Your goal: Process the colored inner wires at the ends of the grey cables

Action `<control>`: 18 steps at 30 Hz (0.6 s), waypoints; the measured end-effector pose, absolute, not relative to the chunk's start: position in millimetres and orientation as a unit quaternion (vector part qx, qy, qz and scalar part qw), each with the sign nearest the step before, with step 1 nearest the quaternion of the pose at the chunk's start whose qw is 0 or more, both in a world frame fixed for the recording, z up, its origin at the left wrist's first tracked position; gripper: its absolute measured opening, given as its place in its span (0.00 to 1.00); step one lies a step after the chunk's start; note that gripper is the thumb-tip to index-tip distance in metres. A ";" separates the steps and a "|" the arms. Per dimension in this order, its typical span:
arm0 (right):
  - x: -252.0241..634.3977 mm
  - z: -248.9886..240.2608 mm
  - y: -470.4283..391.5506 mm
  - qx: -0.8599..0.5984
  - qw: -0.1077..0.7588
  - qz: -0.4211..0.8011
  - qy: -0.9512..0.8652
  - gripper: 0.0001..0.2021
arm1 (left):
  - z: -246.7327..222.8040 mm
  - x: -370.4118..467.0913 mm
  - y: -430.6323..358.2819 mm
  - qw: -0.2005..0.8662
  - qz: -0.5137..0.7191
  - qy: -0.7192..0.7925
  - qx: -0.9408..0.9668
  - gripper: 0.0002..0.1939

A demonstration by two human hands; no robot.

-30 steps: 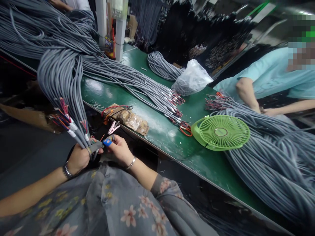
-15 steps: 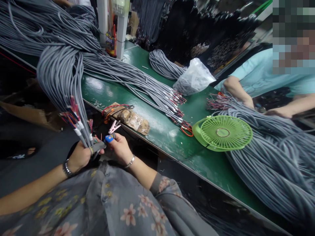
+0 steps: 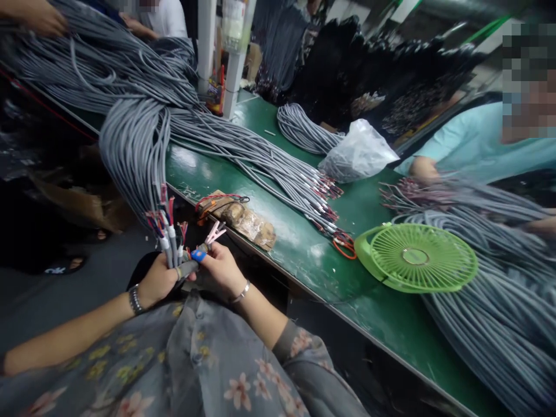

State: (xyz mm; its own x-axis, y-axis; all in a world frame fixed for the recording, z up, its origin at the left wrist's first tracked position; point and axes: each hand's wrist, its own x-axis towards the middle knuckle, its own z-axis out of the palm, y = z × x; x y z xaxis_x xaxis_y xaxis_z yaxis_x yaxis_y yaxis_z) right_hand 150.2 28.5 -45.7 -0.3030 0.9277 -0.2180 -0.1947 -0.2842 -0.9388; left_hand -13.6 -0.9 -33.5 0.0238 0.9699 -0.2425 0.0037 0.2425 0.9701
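Green workbench [image 3: 373,313] under grey cables [image 3: 243,150]

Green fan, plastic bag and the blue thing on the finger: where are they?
Green fan [image 3: 416,256], head view, centre of its grille.
Plastic bag [image 3: 358,152], head view, middle of its crumpled side.
Blue finger cover [image 3: 198,255], head view, on the right hand's fingertip.

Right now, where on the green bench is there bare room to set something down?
Bare green bench top lies between the taped brown block and the grey cable fan. Another strip fronts the green round fan. Far right is cable-crowded.
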 end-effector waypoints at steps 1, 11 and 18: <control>151.4 -46.6 28.2 -0.423 0.407 0.687 -0.429 0.28 | -34.8 -14.1 -1.6 0.561 0.426 0.549 0.450 0.21; 156.2 -49.5 14.3 -0.453 0.415 0.674 -0.410 0.19 | -31.6 -12.7 -3.7 0.542 0.437 0.552 0.458 0.19; 148.1 -47.8 17.9 -0.448 0.413 0.691 -0.389 0.18 | -26.2 -16.9 0.8 0.547 0.421 0.567 0.449 0.19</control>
